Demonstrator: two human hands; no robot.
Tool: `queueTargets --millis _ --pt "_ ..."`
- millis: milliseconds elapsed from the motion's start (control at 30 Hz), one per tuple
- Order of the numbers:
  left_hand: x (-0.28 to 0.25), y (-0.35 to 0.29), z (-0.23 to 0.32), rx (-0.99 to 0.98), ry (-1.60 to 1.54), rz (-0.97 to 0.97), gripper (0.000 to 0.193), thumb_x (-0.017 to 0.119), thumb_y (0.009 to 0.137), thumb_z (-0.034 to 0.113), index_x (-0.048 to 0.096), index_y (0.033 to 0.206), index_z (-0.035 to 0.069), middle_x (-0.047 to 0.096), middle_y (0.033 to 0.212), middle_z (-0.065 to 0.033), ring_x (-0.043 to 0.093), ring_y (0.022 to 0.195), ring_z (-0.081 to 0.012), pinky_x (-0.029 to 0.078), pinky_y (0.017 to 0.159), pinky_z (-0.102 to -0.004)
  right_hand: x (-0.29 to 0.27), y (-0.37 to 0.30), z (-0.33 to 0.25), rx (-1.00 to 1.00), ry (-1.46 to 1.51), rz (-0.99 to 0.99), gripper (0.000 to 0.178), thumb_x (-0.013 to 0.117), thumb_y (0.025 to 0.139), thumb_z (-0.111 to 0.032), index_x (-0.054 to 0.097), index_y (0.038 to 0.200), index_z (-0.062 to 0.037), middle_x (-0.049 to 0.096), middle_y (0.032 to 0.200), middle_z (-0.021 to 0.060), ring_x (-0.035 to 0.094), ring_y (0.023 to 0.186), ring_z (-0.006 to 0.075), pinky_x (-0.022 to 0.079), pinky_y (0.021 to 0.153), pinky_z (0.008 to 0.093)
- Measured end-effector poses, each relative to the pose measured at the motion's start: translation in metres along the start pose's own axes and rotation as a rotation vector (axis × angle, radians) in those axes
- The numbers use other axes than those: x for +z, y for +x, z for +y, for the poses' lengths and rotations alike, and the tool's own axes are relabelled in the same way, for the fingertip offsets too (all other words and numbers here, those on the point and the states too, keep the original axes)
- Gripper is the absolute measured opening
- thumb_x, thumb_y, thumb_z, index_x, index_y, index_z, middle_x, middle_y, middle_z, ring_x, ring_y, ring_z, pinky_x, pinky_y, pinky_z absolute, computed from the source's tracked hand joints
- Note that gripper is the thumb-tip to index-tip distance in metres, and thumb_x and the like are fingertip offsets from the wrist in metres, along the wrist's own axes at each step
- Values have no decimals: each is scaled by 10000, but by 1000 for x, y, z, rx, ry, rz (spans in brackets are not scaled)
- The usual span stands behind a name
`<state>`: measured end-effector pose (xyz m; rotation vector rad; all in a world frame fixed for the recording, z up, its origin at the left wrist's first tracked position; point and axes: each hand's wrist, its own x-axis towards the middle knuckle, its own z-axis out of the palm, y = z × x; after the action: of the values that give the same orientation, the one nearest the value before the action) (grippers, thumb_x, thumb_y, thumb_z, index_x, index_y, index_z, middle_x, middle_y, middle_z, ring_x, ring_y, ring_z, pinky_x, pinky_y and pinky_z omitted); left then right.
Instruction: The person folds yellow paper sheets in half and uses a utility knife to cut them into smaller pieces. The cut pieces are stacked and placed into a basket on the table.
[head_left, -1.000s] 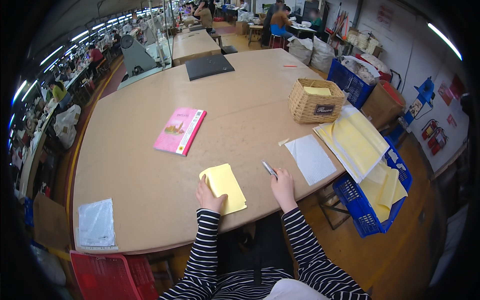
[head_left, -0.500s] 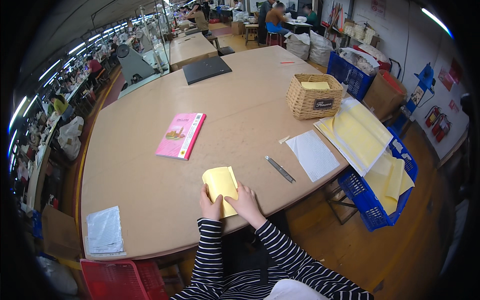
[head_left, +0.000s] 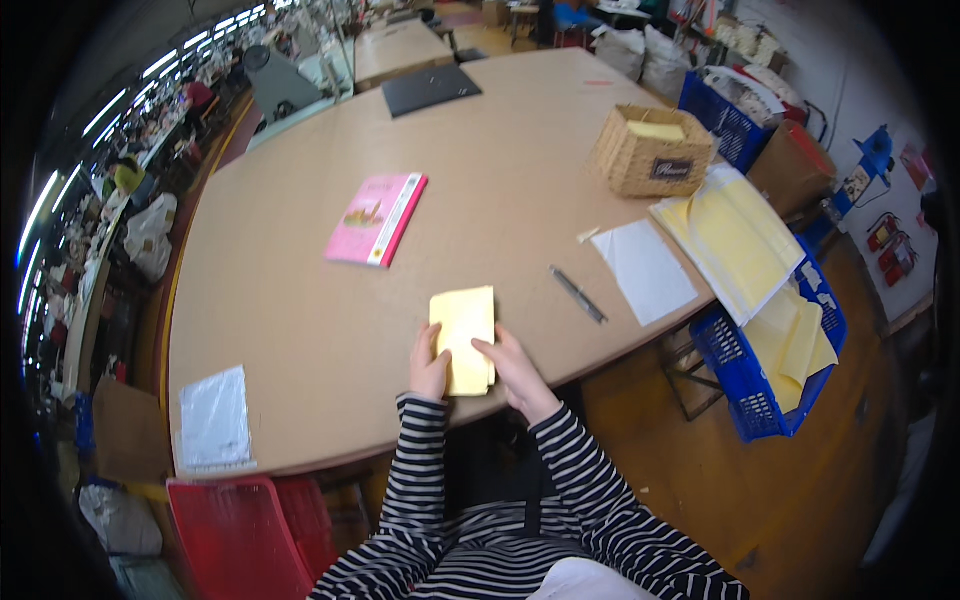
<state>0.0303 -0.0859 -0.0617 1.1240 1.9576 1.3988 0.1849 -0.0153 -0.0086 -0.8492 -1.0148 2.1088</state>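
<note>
A stack of yellow paper sheets [head_left: 466, 325] stands between my two hands near the table's front edge. Its left side is gripped by my left hand [head_left: 429, 366], thumb on the front face and fingers along the edge. My right hand [head_left: 511, 366] holds the right side the same way, thumb pressed on the paper. The lower right corners of the sheets look slightly uneven. Beyond the stack lies a pink book [head_left: 375, 220] with a white and magenta spine strip. To the right rests a grey utility knife [head_left: 578, 294].
A white printed sheet [head_left: 643, 271] and a wicker basket [head_left: 630, 165] holding yellow paper are at the right. Large yellow sheets [head_left: 735, 240] overhang a blue crate [head_left: 748, 405]. A black folder [head_left: 430, 90] lies far back; papers in plastic [head_left: 215, 420] lie left, above a red chair [head_left: 240, 535].
The yellow paper went from curved and fanned to flatter and more squared, standing straighter. Both hands still grip its sides. The whole view has shifted downward, with motion blur.
</note>
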Motion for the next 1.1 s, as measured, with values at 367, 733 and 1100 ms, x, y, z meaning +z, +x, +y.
queueTargets --millis 367,733,1100 --pt "-9 -37 94 -71 -664 -6 916 703 850 158 76 1512 75 465 1310 -180 538 1148 -252 479 951 -375 28 -42 -27 -219 -648 -30 175 717 867 -83 614 954 27 651 864 49 580 760 57 491 653 221" --pt "0 -39 107 -174 -1087 -234 854 629 867 364 110 1508 140 393 1402 -235 551 1148 -358 483 966 -468 13 -66 -46 -66 -264 -262 232 566 986 -126 636 1082 73 643 948 23 576 868 63 483 775 223" --pt "13 -47 104 -263 -1137 -168 645 615 867 255 364 1390 -27 528 1307 -213 568 1150 -290 494 974 -379 12 -69 -41 69 86 -145 153 606 964 -101 576 1056 17 651 992 70 615 939 86 501 791 233"
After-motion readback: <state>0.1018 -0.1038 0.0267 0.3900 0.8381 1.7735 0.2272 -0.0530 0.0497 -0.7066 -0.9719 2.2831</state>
